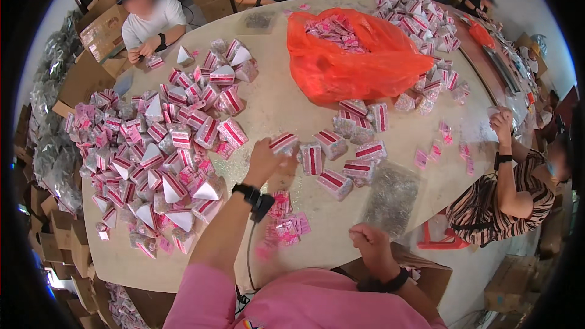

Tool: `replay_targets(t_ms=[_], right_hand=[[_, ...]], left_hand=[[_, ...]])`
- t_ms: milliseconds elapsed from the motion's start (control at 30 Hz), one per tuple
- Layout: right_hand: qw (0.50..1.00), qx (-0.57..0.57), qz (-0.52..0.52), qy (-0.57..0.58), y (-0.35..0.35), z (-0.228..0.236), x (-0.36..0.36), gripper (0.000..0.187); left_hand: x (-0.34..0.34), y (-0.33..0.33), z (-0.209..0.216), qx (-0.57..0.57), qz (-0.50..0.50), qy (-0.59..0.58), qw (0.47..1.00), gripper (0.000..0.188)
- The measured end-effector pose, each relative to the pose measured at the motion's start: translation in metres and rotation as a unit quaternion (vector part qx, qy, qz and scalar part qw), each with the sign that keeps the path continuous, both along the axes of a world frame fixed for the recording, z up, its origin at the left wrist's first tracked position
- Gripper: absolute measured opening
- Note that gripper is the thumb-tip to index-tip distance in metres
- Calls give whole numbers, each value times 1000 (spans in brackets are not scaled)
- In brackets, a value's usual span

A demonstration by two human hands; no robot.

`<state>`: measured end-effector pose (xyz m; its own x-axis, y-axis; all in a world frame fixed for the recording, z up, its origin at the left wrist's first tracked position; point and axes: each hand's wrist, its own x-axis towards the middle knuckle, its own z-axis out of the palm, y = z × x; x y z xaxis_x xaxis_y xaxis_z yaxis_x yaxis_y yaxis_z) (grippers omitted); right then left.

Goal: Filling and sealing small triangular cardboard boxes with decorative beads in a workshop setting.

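My left hand (265,159) reaches over the table with its fingers on a wedge-shaped pack (284,142), pink and white with a dark red stripe like a slice of cake. Just right of it stand several similar wedge packs (331,144). My right hand (373,247) is closed near the table's front edge; what its fingers hold, if anything, does not show. Beside it lies a flat clear bag (391,200) of fine silvery bits. Small flat pink packets (291,226) are loosely scattered between my forearms.
A large pile of wedge packs (152,140) covers the left of the table (256,119). An open red plastic bag (359,76) holds pink packets; another pile of wedge packs (414,21) sits behind it. People sit around the far and right sides. Cardboard boxes (515,280) stand on the floor.
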<state>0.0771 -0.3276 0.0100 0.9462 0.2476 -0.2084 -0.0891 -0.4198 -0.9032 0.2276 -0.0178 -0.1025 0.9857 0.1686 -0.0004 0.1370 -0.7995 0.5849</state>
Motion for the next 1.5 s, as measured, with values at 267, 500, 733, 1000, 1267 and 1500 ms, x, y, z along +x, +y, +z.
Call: replay_targets(t_ms=[267,500,733,1000,1267,1500], right_hand=[[992,28,122,29,41,28,29,16],[967,86,231,-72,100,74,30,17],[946,44,271,-172,124,91,23,18],[934,44,282,-214,128,95,23,16],[935,24,274,-224,126,94,26,13],[931,32,267,-248,125,88,28,15]], left_hand=[[-146,-11,45,-749,141,33,647,34],[-195,-30,109,-783,96,-61,612,51],[-211,-33,131,-711,107,-117,685,63],[-210,-32,133,-680,108,-154,708,64],[-205,-36,138,-675,100,-145,716,65],[-203,-36,140,-654,91,-154,735,65]])
